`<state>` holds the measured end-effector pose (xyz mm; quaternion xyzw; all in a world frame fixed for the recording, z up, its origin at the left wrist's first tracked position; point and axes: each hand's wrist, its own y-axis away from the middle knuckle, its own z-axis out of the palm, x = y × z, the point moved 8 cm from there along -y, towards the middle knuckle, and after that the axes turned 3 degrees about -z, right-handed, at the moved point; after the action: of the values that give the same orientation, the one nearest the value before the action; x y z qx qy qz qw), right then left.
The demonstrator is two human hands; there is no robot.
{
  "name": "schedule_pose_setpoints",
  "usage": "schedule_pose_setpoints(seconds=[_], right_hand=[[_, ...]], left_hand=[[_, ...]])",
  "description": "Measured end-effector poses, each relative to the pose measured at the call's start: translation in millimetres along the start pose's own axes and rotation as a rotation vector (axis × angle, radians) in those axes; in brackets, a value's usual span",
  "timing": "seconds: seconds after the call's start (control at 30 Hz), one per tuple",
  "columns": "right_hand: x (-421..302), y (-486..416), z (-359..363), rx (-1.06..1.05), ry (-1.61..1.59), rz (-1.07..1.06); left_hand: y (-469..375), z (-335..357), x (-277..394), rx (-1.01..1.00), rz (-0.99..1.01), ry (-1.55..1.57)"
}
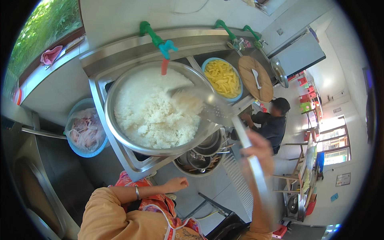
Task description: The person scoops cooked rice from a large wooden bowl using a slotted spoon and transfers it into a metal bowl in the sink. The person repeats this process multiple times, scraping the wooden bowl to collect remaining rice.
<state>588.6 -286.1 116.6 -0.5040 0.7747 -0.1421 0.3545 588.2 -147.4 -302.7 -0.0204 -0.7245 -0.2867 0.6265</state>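
A large stainless-steel pot (112,132) full of white rice (159,120) sits in front of me on a steel stand. My right hand (259,150) grips the long metal handle of a perforated skimmer (220,112), both blurred. Over the pot's right side, the skimmer's blurred bowl appears to carry some rice. My left hand (177,184) is held before my apron, below the pot, its fingers curled with nothing visible in them. Above the rice, a green pipe with a blue tap (167,48) ends in a red hose (164,66).
Right of the pot are a blue basin (205,64) of yellow cut strips and a round wooden board (244,67) bearing a white-handled knife (256,78). Bagged meat (85,132) lies in a blue tub (72,112) at left. Below stand pans (207,144). A person (271,124) sits at right.
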Motion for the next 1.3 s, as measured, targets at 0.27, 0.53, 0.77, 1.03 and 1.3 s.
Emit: schedule_pose_setpoints(seconds=[0.27,0.53,0.77,1.03,1.3], right_hand=[[-17,-17,34,-0.03,0.186,-0.191],[90,104,-139,0.983,-0.51,0.731],[-22,346,-309,1.588,-0.584,0.674],[-316,575,-420,2.029,0.131,0.538],[-432,746,-422,2.197,0.777,0.63]], left_hand=[[-2,1,-13,-0.086,0.023,0.064],[1,-1,-27,-0.183,-0.046,0.061],[-10,20,-17,-0.351,-0.231,0.311],[-73,80,48,-0.401,-0.283,0.056],[-128,235,104,-0.45,-0.25,0.037]])
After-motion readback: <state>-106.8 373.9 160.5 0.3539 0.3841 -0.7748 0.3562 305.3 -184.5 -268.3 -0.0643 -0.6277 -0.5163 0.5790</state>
